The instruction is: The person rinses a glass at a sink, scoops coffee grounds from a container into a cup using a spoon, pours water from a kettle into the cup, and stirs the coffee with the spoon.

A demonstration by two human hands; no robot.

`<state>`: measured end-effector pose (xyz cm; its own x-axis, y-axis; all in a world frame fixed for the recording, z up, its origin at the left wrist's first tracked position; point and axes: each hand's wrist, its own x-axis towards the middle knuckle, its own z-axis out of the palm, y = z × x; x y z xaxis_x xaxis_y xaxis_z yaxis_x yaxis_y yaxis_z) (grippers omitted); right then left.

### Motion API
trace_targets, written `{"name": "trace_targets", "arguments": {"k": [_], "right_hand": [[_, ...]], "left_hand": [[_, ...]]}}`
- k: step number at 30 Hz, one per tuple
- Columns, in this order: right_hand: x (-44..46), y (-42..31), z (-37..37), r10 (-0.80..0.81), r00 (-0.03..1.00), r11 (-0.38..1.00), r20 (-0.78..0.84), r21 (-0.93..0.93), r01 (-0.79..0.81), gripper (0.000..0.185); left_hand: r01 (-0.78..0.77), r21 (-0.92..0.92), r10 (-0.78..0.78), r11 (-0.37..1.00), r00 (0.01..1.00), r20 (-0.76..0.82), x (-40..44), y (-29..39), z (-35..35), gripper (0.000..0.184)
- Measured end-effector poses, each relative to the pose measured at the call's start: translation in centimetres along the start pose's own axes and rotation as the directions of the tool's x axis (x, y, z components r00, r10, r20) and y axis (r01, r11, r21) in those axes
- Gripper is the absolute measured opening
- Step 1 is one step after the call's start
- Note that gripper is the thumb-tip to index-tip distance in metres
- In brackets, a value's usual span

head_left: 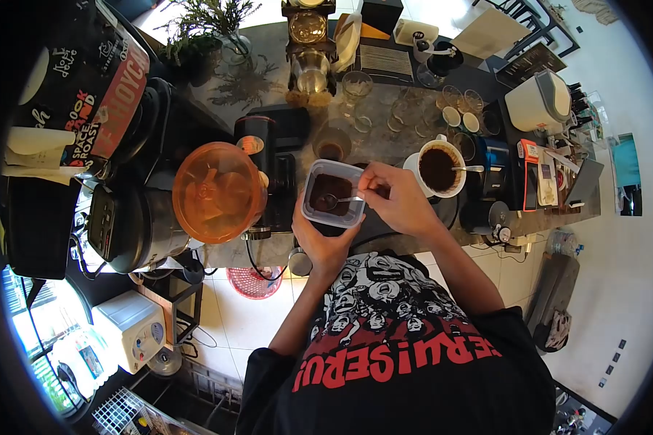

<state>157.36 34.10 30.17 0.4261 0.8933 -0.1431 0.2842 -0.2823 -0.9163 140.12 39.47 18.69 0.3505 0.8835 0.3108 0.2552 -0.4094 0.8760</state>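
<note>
One squarish plastic tub (333, 219), metal spoon (345, 199)

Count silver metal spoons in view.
2: one spoon in the right hand, inside the clear square plastic container; the other on the round white cup. More may be hidden.

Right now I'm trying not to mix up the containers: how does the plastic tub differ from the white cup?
The plastic tub is squarish and see-through; the white cup is round and opaque.
The left hand holds the tub, while the cup is not held.
The right hand grips the tub's spoon; the cup's metal spoon has no hand on it.
Both hold something dark brown.
</note>
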Motion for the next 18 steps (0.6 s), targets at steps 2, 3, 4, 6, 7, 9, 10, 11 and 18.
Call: {"name": "trace_targets", "arguments": {"k": [2, 3, 4, 6, 7, 9, 10, 11, 18], "right_hand": [[-0.2, 0.9, 0.0, -0.005, 0.999, 0.997, -0.038, 0.074, 0.008, 0.011], [-0.3, 1.2, 0.0, -0.006, 0.998, 0.994, -0.058, 0.11, 0.012, 0.012], [-0.3, 1.2, -0.1, 0.008, 0.998, 0.99, -0.058, 0.14, 0.0, 0.011], [-0.5, 1.1, -0.2, 0.038, 0.998, 0.98, -0.053, 0.199, -0.027, 0.011], [-0.6, 0.9, -0.3, 0.041, 0.997, 0.986, -0.06, 0.167, -0.03, 0.01], [-0.7, 0.6, -0.3, 0.04, 0.996, 0.994, -0.077, 0.105, -0.032, 0.01], [-0.7, 0.8, -0.3, 0.035, 0.996, 0.992, -0.077, 0.126, -0.025, 0.01], [-0.6, 1.2, -0.2, 0.029, 0.997, 0.989, -0.075, 0.146, -0.018, 0.01], [-0.6, 0.4, -0.1, -0.017, 0.998, 0.999, -0.068, -0.045, 0.014, 0.009]], "left_hand": [[0.009, 0.032, -0.01, 0.999, 0.999, 0.034, 0.1, 0.2, -0.2, 0.117], [0.009, 0.032, -0.01, 0.999, 0.999, 0.038, 0.2, 0.2, -0.2, 0.117], [0.009, 0.031, -0.01, 0.999, 0.999, 0.041, 0.2, 0.2, -0.3, 0.118], [0.007, 0.04, -0.008, 0.999, 0.999, 0.044, 0.2, 0.3, -0.2, 0.118], [0.004, 0.05, -0.006, 0.999, 0.999, 0.043, 0.2, 0.3, -0.2, 0.118], [0.0, 0.069, -0.004, 0.998, 0.999, 0.045, 0.4, 0.3, -0.3, 0.119], [0.003, 0.079, -0.007, 0.997, 0.999, 0.048, 0.4, 0.5, -0.3, 0.119], [0.007, 0.088, -0.012, 0.996, 0.999, 0.05, 0.4, 0.6, -0.4, 0.119], [-0.017, 0.064, 0.014, 0.998, 0.999, 0.046, 0.2, 0.2, -0.4, 0.119]]}}
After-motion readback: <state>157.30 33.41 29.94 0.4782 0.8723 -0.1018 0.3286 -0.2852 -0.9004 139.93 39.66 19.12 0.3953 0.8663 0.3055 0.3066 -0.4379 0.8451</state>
